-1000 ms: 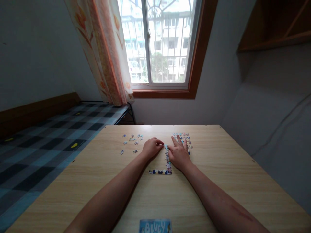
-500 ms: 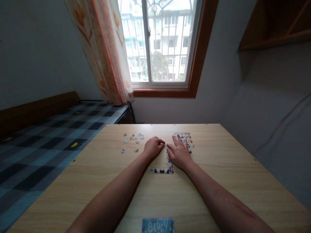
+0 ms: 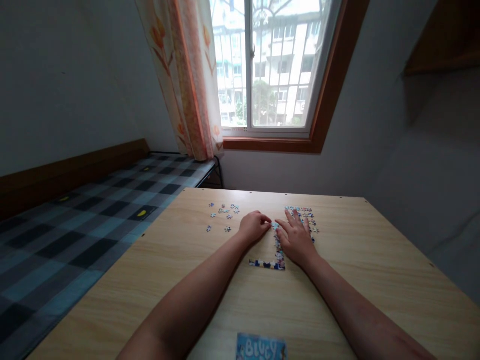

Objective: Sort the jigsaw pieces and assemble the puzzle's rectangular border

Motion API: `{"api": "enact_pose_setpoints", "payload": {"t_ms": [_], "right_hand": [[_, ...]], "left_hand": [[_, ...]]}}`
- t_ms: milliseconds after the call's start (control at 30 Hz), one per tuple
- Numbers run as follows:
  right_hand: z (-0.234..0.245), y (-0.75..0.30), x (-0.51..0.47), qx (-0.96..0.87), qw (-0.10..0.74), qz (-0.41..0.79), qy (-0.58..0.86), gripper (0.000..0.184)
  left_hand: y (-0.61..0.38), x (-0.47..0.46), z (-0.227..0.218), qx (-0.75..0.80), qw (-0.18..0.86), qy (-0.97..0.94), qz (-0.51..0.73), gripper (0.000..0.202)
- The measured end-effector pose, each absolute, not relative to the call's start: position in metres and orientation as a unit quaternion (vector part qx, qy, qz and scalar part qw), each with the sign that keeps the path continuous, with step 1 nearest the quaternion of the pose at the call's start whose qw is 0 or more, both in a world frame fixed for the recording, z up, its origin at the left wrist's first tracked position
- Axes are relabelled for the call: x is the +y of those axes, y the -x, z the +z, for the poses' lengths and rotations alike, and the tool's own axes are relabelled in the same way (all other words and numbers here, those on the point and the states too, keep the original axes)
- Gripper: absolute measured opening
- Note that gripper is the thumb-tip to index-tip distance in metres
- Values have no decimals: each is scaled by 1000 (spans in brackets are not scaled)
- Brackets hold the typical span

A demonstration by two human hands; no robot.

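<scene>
Daylight came through the barred window point(image 3: 281, 75) beyond the wide, pale wood-grain table point(image 3: 225, 295), where I saw a narrow L-shaped strip of joined cardboard jigsaw pieces point(image 3: 280, 256) lying near the middle. Its longer side ran near to far, the shorter turning left at the near end. The bare left hand point(image 3: 255, 226) rested just left of the strip's far tip, thumb and forefinger drawn together; whether they pinched a piece, I couldn't tell. The bare right hand point(image 3: 298, 240) was the nearer, lying along the strip's right side with fingers spread, thumb and forefinger pointing at that far tip. The strip looked pale blue at the far end, mottled pink and purple lower down, then navy and cream along the short side.
</scene>
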State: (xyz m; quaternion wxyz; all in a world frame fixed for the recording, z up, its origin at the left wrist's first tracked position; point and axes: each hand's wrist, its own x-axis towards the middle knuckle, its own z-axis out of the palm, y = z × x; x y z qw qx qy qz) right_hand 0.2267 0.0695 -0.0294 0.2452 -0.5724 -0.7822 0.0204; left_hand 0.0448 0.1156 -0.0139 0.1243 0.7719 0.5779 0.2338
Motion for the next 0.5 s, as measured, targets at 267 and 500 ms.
{"api": "enact_pose_setpoints", "payload": {"t_ms": [267, 500], "right_hand": [[-28, -228, 68, -789, 216, 18, 576, 38], [-28, -234, 69, -794, 202, 21, 572, 38]], "left_hand": [[-46, 116, -11, 577, 128, -773, 231, 22], [-53, 115, -9, 571, 95, -781, 236, 27]]}}
